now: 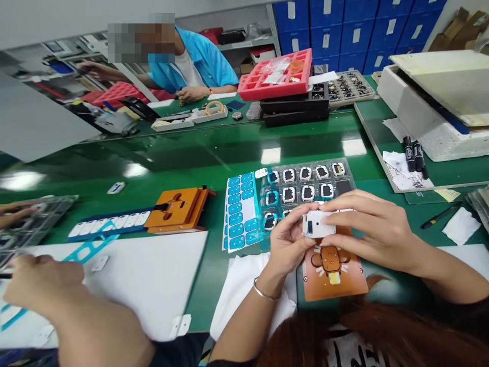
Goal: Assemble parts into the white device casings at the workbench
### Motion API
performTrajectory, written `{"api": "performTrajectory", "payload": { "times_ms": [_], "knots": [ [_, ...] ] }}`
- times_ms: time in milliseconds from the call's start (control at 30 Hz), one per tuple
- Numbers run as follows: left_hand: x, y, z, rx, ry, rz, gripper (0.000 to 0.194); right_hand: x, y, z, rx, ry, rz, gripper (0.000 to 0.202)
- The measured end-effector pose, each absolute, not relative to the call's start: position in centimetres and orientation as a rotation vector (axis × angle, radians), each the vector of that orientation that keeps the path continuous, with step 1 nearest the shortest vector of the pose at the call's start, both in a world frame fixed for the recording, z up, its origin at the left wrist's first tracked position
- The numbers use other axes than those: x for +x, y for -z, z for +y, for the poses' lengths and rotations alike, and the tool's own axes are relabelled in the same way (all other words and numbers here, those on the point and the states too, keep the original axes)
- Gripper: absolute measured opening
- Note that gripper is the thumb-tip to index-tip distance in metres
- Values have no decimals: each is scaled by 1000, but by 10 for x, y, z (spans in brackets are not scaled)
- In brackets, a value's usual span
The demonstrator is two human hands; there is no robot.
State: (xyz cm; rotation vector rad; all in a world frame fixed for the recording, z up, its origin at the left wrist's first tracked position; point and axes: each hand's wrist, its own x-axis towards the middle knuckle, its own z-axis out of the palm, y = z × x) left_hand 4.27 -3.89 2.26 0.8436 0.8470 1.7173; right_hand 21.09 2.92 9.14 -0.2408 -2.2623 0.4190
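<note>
Between my two hands is a small white plate (pixel 321 224) with a dark rectangular slot near one end and small holes. My left hand (pixel 288 239), with a silver bangle on its wrist, pinches the plate's left end. The fingers of my right hand (pixel 372 229) are closed on its right side and top. Below the hands lies an orange-brown fixture board (pixel 315 290) with a shaped recess and a pale yellow patch. Just behind them a clear tray (pixel 277 196) holds several black-and-white parts. Left of it are sheets of blue rounded stickers (pixel 236 209).
A co-worker's arm (pixel 49 290) reaches over a white sheet (pixel 153 265) at left. An orange block fixture (pixel 175 209) stands on the green table. White cloth (pixel 240 285) lies by my left forearm. Markers (pixel 414 155) and a foam box (pixel 435 112) are at right; another person (pixel 191 61) sits opposite.
</note>
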Motion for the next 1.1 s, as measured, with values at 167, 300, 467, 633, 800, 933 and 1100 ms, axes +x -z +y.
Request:
{"api": "performTrajectory", "payload": {
  "times_ms": [167,300,467,633,800,933,1100],
  "knots": [
    [42,-20,-39,932,-1763,855,38,209,-92,28,-217,-410,-2271,9],
    [42,-21,-39,941,-1761,824,36,209,-91,28,-228,-391,-2272,9],
    [43,-22,-39,853,-1741,855,42,209,-89,29,-235,-394,-2279,9],
    [43,-21,-37,831,-1747,835,39,208,-89,29,-230,-392,-2283,7],
    [44,-22,-37,838,-1770,859,40,210,-93,26,-233,-394,-2301,6],
    [44,-22,-36,858,-1776,833,39,209,-93,27,-230,-381,-2303,6],
    [44,-22,-36,877,-1775,830,38,209,-93,27,-223,-392,-2306,7]
  ]
}}
